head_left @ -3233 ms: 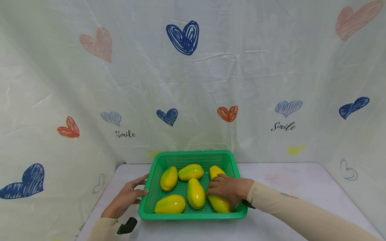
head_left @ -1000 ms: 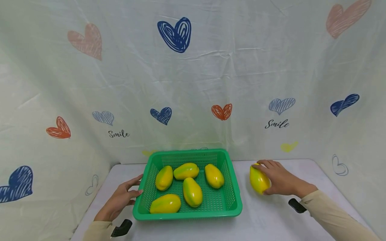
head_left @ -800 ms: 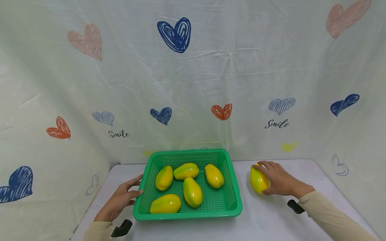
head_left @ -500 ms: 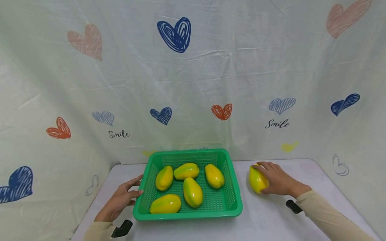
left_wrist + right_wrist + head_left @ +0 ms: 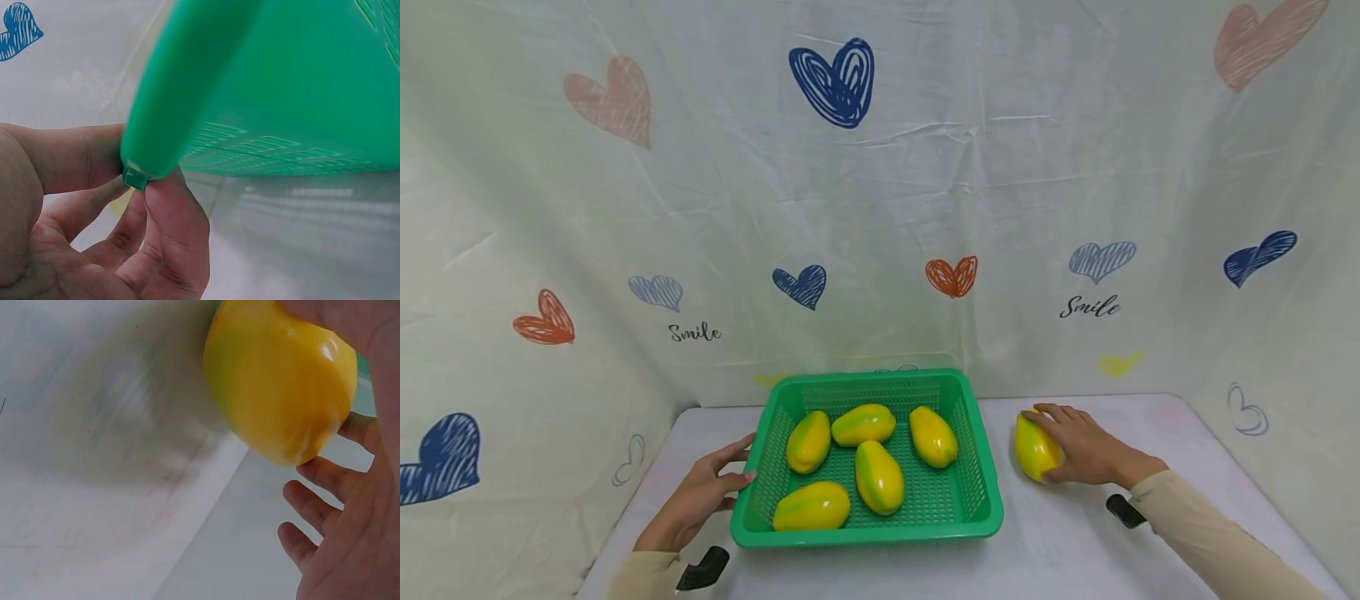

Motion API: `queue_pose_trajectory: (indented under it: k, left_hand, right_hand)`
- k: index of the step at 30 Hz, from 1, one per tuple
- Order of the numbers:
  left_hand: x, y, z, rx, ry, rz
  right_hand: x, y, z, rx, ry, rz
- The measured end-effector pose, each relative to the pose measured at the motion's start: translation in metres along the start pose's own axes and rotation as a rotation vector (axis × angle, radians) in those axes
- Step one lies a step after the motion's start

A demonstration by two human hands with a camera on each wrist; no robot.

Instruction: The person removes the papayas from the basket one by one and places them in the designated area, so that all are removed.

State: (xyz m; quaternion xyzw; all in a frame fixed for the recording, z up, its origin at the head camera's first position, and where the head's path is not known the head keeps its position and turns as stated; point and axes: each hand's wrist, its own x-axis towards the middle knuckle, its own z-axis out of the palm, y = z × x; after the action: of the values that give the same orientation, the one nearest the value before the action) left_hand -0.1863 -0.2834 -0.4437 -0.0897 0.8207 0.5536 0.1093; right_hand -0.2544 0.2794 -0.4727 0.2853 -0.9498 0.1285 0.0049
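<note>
Black script (image 5: pixel 695 332) is spelling "Smile" at ten o'clock of the green basket (image 5: pixel 865 535), and matching script is spelling "Smile" again at two o'clock. We are reading both on the pale backdrop (image 5: pixel 880 200), where a light blue heart (image 5: pixel 656 292) is sitting above the first word and another heart (image 5: pixel 1102 262) above the second.

At three o'clock, just outside the basket, the right hand (image 5: pixel 1086 446) is grasping a fruit (image 5: pixel 1034 450); in the right wrist view we are seeing two fingers standing clear of its skin. We are looking at a glossy, egg-shaped body, mostly golden yellow, with a green flush running along one side and white glints showing. We are failing to tell whether it is touching the white table (image 5: pixel 1037 550).

At nine o'clock the left hand (image 5: pixel 702 492) is pinching the basket's rim between thumb and finger. Inside, five similar fruits are lying on the latticed floor: one near the centre (image 5: pixel 880 477), the others resting around twelve (image 5: pixel 863 425), between two and three (image 5: pixel 933 437), at eight (image 5: pixel 812 506), and between nine and ten (image 5: pixel 808 442).
</note>
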Motion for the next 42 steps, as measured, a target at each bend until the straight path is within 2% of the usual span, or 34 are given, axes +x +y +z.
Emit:
queue_pose_trajectory:
  k: [7, 26, 42]
  left_hand:
    - [0.000, -0.001, -0.001, -0.002, -0.010, 0.002]
    - [-0.002, 0.000, 0.000, -0.003, -0.004, 0.006]
    - [-0.001, -0.002, 0.000, -0.001, -0.001, 0.005]
  right_hand:
    - [0.000, 0.003, 0.000, 0.025, -0.043, 0.022]
    - [-0.004, 0.004, -0.005, 0.042, -0.042, 0.010]
    - [-0.011, 0.010, -0.011, 0.029, -0.034, 0.038]
